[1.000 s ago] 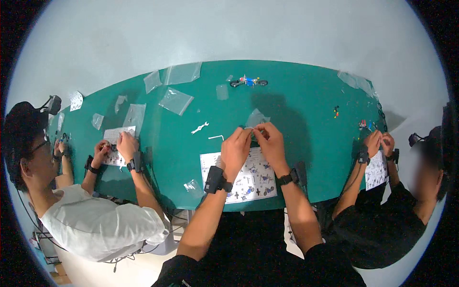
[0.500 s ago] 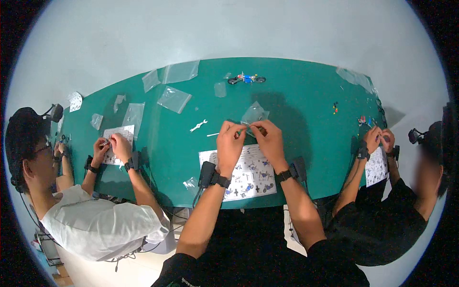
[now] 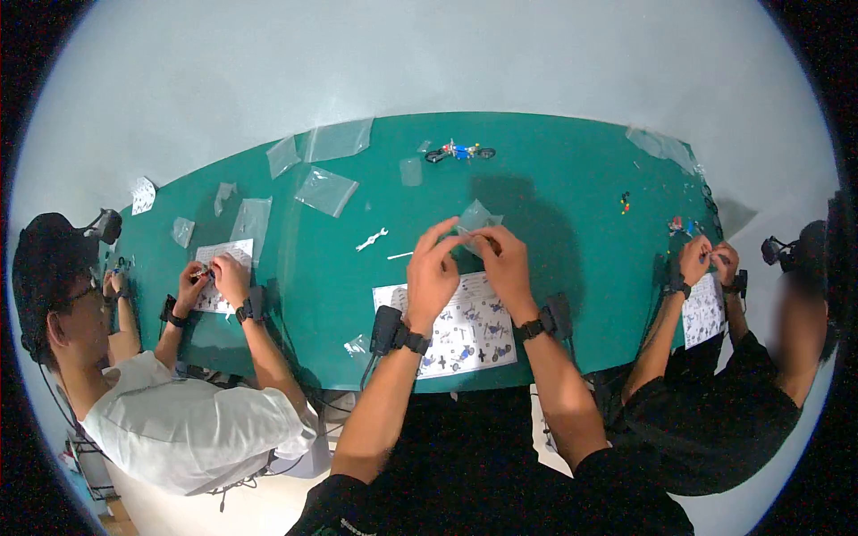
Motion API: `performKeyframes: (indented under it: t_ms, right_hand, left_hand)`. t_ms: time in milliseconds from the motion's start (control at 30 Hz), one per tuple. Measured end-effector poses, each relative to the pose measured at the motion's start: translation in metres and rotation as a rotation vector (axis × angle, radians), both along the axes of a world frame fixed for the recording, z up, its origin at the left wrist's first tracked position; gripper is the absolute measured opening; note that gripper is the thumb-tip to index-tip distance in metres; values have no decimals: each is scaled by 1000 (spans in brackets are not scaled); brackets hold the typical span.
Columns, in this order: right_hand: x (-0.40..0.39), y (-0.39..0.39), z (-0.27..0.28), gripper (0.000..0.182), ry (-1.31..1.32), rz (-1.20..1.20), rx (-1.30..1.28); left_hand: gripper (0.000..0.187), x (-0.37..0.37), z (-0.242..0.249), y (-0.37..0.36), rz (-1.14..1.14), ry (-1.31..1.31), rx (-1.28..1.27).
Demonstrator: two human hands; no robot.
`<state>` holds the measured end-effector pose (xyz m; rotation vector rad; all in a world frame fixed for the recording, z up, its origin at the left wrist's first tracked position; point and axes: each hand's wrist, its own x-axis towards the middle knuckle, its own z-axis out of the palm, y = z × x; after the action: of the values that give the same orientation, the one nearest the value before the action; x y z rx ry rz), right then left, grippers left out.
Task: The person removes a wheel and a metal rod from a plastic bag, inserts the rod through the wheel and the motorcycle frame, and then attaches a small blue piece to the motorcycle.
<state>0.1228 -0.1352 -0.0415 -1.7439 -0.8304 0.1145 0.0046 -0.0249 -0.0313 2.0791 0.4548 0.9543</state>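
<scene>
A small clear plastic bag [image 3: 481, 217] shows at my fingertips, over the top of a printed instruction sheet [image 3: 465, 326]. My right hand [image 3: 505, 268] is closed in a pinch at the bag's near edge. Opposite it, my left hand [image 3: 433, 277] has thumb and fingertips bent together at the bag's left side, its upper finger raised a little. Any small part between the fingers is hidden. Left of my hands lie a white wrench-shaped piece [image 3: 372, 238] and a thin white stick [image 3: 399, 256]. The sheet carries drawings of a small motorcycle in stages.
A toy motorcycle [image 3: 460, 152] stands at the far side of the green table [image 3: 554, 170]. Several plastic bags [image 3: 327, 190] lie at the back left. Co-workers sit on both sides, their hands [image 3: 214, 281] busy with small parts. Coloured pieces [image 3: 625, 204] lie to the right.
My left hand's upper finger has lifted and spread slightly from the pinch. My right hand stays nearly in place beside the bag. The whole view has shifted slightly.
</scene>
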Motion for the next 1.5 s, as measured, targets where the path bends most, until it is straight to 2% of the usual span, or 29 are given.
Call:
performKeyframes:
  t_ms: [67, 233, 367, 433, 633, 767, 933, 1133, 1233, 1367, 1433, 1500]
  right_hand:
    - [2, -1, -6, 14, 6, 19, 17]
    - [0, -1, 3, 15, 114, 21, -2]
    - [-9, 0, 17, 22, -198, 7, -13]
    - [-12, 1, 17, 27, -382, 14, -23]
    - [-1, 2, -9, 21, -130, 13, 33]
    - [-1, 1, -13, 19, -186, 27, -2]
    - [-1, 3, -24, 20, -352, -39, -93]
    - [-15, 3, 3, 19, -329, 14, -151]
    - [-8, 6, -10, 18, -313, 9, -90]
    - [0, 2, -15, 16, 3, -32, -108]
    - [-7, -1, 9, 15, 150, -11, -115]
    - [-6, 1, 1, 14, 80, -16, -120]
  left_hand:
    - [30, 1, 0, 1, -9, -1, 237]
    - [23, 2, -6, 4, -20, -6, 128]
    - [21, 1, -6, 6, 1, -25, -106]
    - [20, 1, -5, 5, 35, -24, -134]
    - [18, 3, -7, 5, 18, -86, -93]
    - [16, 1, -3, 3, 19, 0, -129]
    - [24, 4, -12, 7, 19, -61, -83]
    - [24, 3, -15, 8, 13, -19, -84]
    - [23, 1, -9, 7, 18, -44, -84]
    - [25, 1, -7, 6, 36, -53, -128]
    - [25, 1, -8, 7, 37, -43, -164]
    - [23, 1, -11, 8, 23, 3, -214]
